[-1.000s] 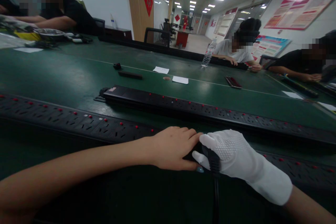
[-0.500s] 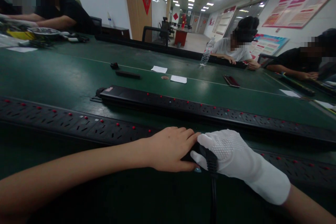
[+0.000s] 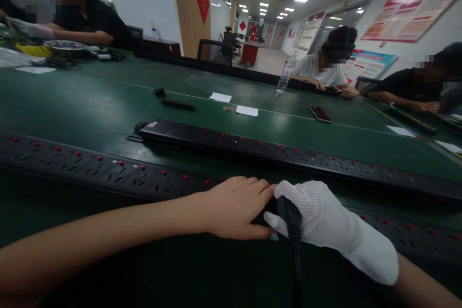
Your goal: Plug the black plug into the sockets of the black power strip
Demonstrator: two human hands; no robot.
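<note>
Black plug (image 3: pixel 289 211) more exposed, co-worker's gloved hand (image 3: pixel 32 30) slightly raised

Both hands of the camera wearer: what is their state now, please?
Left hand: bare, closed over the near power strip.
Right hand: gloved, closed on the black plug.

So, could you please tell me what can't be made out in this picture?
All in the head view:
- front of the plug: hidden by gloved right hand
- sockets of near power strip under bare left hand
- cable's lower end: beyond bottom edge
- wall poster's text: blurred, too small
</note>
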